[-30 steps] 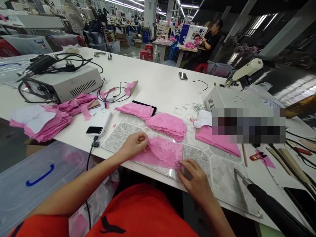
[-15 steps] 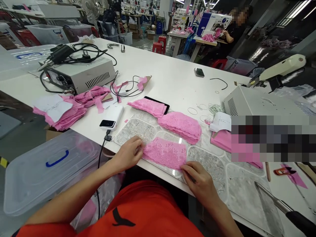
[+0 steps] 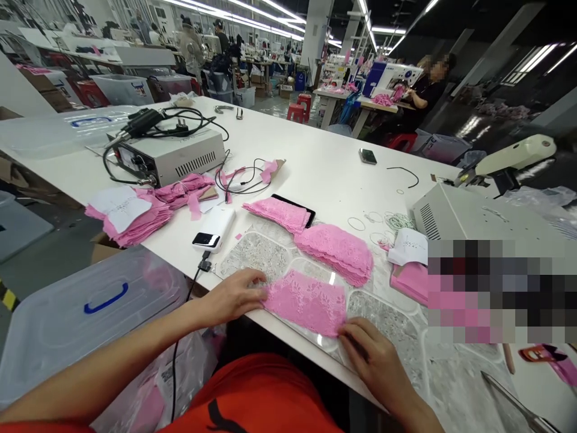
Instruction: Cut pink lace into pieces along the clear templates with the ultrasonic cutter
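A pink lace piece lies flat on the stone-patterned mat in front of me. At its left edge is my left hand, thumb and fingers closed on the lace. My right hand pinches the lower right corner between thumb and fingertips. Just beyond the piece sits a stack of pink lace pieces. Another small lace pile rests further left, partly over a dark flat device.
A white power bank with a cable stands left of the mat. Behind it are bundled pink pieces and a grey control box. On the right are another grey box, orange-handled snips and a metal-tipped tool.
My view has tilted up, so the table appears lower in the picture. Both hands stay at the lace piece's edges, and the piece lies much as before.
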Available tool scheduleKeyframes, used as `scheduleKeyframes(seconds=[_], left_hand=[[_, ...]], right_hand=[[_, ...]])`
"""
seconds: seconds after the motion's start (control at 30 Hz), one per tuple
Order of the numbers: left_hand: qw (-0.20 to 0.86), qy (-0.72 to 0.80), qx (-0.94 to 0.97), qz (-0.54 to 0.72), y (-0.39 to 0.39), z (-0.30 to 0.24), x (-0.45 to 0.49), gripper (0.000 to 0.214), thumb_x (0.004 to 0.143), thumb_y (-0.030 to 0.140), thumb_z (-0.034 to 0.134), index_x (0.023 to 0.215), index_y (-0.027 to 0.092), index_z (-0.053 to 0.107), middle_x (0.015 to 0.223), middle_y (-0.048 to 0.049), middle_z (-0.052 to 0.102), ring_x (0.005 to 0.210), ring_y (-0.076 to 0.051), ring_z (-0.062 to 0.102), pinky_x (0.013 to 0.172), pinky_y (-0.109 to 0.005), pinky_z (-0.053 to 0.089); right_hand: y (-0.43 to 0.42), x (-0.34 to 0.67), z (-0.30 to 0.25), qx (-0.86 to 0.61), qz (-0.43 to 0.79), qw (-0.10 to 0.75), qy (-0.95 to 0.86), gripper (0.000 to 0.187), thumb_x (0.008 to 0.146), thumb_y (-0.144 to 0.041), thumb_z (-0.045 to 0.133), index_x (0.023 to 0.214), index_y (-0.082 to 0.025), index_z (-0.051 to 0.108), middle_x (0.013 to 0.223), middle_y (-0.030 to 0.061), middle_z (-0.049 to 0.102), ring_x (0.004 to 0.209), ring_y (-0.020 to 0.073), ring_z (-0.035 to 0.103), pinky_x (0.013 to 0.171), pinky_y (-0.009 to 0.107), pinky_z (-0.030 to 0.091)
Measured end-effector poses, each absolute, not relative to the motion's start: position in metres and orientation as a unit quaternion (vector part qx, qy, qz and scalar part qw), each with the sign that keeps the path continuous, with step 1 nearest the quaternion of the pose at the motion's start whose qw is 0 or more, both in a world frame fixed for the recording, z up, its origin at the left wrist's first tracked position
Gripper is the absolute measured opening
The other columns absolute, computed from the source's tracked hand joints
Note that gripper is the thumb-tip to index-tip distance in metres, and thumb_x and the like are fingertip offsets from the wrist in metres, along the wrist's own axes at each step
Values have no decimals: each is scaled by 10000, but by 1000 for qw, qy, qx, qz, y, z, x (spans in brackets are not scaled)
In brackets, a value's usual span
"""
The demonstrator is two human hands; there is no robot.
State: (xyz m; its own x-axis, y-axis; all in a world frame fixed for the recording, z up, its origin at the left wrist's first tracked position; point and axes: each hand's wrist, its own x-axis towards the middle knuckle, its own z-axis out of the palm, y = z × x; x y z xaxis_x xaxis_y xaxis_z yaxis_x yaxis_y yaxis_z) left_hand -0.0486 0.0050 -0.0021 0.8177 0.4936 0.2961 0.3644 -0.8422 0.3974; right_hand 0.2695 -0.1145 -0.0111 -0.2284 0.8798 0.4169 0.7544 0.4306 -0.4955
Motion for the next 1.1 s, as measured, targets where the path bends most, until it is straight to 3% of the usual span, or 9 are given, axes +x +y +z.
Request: scheduleKeyframes(seconds=[0.23,0.37,0.47,0.53,0.63,0.87,1.1], left_hand=[[259,207,927,177,40,22,-41,164,932,212,512,825,168,629,971,-52,606,837,-119,600,787,-204,484],[243,278,905,210,121,53,-29,200,895,248,534,753,157,641,858,-42,626,767,-139,597,712,-243,475],[210,326,888,246,192,74,-23,210,866,306,558,762,151,655,876,-54,632,755,-154,590,708,-274,474],[180,354,874,280,229,82,-24,229,864,336,543,797,151,661,925,-68,630,851,-180,590,785,-305,475],[149,372,865,301,255,79,-35,281,865,402,522,860,168,675,1072,-83,620,1009,-206,571,900,-336,458],[149,369,895,203,243,31,-85,453,810,609,513,760,204,710,1182,-80,624,1020,-224,615,942,-347,467],[131,327,912,208,225,49,-69,389,863,508,482,837,182,693,1088,-87,624,979,-208,595,907,-329,460]], right_hand=[[-66,278,41,-579,240,293,-722,250,887,-362,503,704,-209,579,654,7,568,572,114,510,520,240,432],[6,282,75,-614,268,298,-680,309,839,-458,528,706,-193,612,640,10,572,553,112,466,517,256,392],[72,279,95,-625,223,349,-662,249,797,-418,572,729,-187,636,623,7,576,561,118,472,525,263,387],[110,272,101,-588,144,396,-690,209,795,-366,564,711,-185,629,645,16,590,592,129,497,567,281,415],[144,258,93,-562,96,412,-711,140,804,-285,544,760,-193,638,818,46,632,725,148,544,706,314,455],[136,215,29,-498,114,320,-798,142,742,-111,585,661,-204,655,780,43,646,780,165,564,756,324,453],[89,252,38,-559,120,337,-748,147,825,-199,535,819,-222,680,873,43,670,879,162,583,824,321,466]])
